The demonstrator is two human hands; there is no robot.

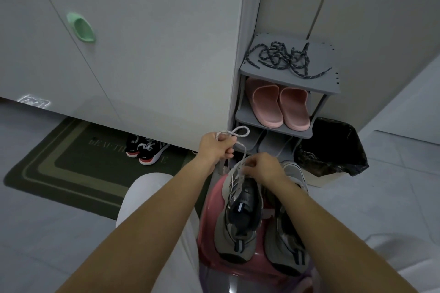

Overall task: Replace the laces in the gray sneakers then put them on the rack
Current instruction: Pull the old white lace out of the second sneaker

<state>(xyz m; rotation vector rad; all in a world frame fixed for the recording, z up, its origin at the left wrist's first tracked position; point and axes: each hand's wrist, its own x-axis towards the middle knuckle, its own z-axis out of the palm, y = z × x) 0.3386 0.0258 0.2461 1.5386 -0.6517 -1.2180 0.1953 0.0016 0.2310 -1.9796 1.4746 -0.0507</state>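
- Gray sneaker lies on a pink stool, long axis running away from the person, heel nearest, toe toward the rack; second sneaker lies parallel beside it
- Left hand fingers curled round a looped pale lace; right hand fingers pinch the lace at the eyelets
- Doormat lettering begins "BEAUTI"; the rest is unreadable

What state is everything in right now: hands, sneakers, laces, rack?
Left hand: grips the white lace, lifted in a loop.
Right hand: pinches the white lace at the eyelets.
White lace: partly threaded through one sneaker.
Gray sneakers: side by side on a pink stool.
Dark laces: loose, tangled on top of the rack.
Pink slippers: paired on the middle shelf.
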